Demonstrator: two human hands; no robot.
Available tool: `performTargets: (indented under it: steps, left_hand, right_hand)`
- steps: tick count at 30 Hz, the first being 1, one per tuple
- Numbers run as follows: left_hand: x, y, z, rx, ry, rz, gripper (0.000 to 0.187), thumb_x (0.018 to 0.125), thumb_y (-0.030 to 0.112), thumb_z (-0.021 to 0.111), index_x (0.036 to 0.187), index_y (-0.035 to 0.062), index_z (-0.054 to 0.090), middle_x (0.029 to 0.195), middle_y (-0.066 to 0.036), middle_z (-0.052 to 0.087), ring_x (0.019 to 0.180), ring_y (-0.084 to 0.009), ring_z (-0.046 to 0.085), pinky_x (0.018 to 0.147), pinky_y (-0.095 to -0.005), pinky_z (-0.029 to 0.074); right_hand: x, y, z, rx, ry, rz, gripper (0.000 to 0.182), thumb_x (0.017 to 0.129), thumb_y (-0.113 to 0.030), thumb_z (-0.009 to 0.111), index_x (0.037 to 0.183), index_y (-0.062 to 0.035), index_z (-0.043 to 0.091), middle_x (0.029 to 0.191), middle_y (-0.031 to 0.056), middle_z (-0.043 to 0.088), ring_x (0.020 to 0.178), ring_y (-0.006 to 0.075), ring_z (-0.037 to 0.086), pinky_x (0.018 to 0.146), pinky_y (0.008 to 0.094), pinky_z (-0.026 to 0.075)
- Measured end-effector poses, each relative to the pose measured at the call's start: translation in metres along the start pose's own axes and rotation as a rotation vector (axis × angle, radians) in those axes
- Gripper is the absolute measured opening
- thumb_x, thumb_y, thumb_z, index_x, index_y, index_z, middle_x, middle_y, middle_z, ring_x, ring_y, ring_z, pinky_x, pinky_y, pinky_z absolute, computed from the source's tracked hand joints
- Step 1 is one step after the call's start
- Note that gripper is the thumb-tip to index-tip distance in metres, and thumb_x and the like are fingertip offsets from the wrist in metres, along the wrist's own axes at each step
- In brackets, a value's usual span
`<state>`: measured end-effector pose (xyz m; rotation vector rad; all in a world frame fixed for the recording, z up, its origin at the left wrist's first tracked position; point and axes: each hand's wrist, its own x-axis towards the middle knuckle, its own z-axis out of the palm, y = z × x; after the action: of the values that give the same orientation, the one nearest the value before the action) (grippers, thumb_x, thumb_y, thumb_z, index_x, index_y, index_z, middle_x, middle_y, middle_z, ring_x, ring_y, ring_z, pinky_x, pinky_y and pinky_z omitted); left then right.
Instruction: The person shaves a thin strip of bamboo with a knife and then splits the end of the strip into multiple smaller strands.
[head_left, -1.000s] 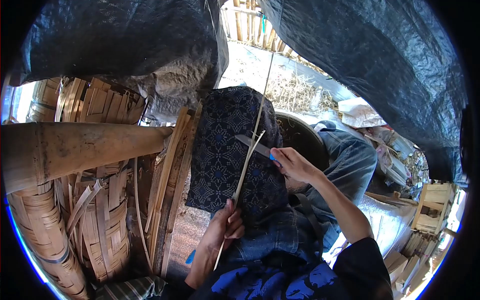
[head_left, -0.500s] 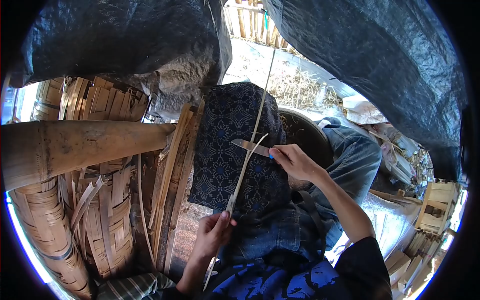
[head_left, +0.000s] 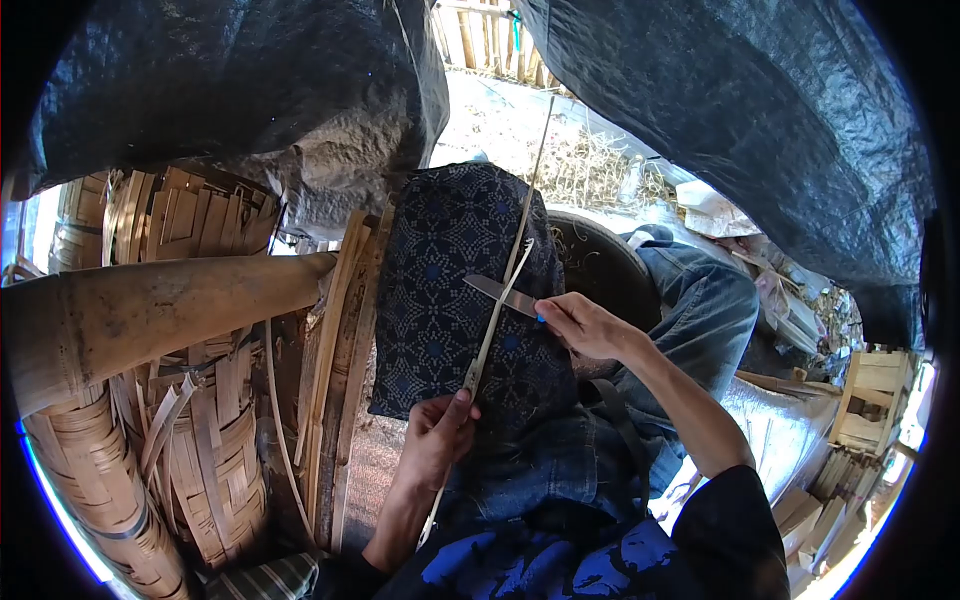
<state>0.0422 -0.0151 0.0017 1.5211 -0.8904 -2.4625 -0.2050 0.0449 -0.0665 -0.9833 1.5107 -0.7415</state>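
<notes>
A long thin bamboo strip (head_left: 484, 357) runs up across a dark patterned cloth (head_left: 420, 290) on the lap. My left hand (head_left: 440, 430) pinches its lower part, and the tail passes down below that hand. In my right hand (head_left: 583, 325) is a knife (head_left: 505, 295), its blade pointing left and lying against the strip. Near the blade the strip is split, with a short pale end curling off beside the longer length. The knife's handle is mostly hidden by my fingers.
A thick bamboo pole (head_left: 180, 305) juts in from the left above woven bamboo baskets (head_left: 215, 450). Upright slats (head_left: 345, 370) stand left of the cloth. Dark tarps (head_left: 720, 110) hang overhead. A round dark container (head_left: 600, 270) lies right of the cloth, and a wooden crate (head_left: 872, 400) at far right.
My left hand has moved slightly up and right along with the strip. The short split end is now straighter and higher beside the blade. The view has shifted a little.
</notes>
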Motion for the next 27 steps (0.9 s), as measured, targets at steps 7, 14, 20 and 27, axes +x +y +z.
performTargets:
  steps: [7,14,20,27]
  left_hand:
    - [-0.003,-0.001,-0.006,0.01,-0.063,-0.004,0.033,0.096,0.031,0.051,0.08,0.003,0.056,0.051,0.006,0.036,0.041,-0.0025,0.028,0.038,-0.0212,0.019]
    - [0.016,0.036,0.01,0.082,-0.039,0.084,0.035,0.099,0.032,0.043,0.087,0.0017,0.054,0.054,0.006,0.032,0.043,-0.0042,0.028,0.039,-0.022,0.021]
    - [0.023,0.04,-0.007,0.07,-0.057,-0.064,0.039,0.099,0.038,0.04,0.08,0.0057,0.051,0.052,0.004,0.031,0.041,-0.0065,0.027,0.038,-0.0236,0.02]
    - [0.011,0.042,-0.017,-0.018,-0.053,-0.172,0.037,0.099,0.036,0.04,0.071,0.0119,0.045,0.051,0.005,0.027,0.041,-0.0065,0.025,0.04,-0.0236,0.019]
  right_hand:
    - [-0.001,0.005,-0.008,0.141,-0.145,0.091,0.05,0.1,-0.044,0.035,0.072,-0.0052,0.05,0.053,-0.0004,0.039,0.048,0.0079,0.038,0.045,0.028,0.033]
    - [0.021,-0.038,-0.021,0.182,0.147,0.021,0.042,0.1,-0.038,0.038,0.083,-0.0019,0.053,0.06,0.0,0.042,0.054,0.0079,0.043,0.05,0.0261,0.037]
    - [0.041,-0.025,-0.019,-0.212,0.278,-0.156,0.038,0.099,-0.03,0.043,0.083,0.0034,0.055,0.057,0.0107,0.051,0.047,0.0155,0.047,0.048,0.0325,0.037]
    - [0.038,-0.029,-0.014,-0.247,0.359,-0.24,0.036,0.099,-0.026,0.045,0.082,0.0036,0.055,0.051,0.0152,0.047,0.04,0.019,0.042,0.044,0.0366,0.032]
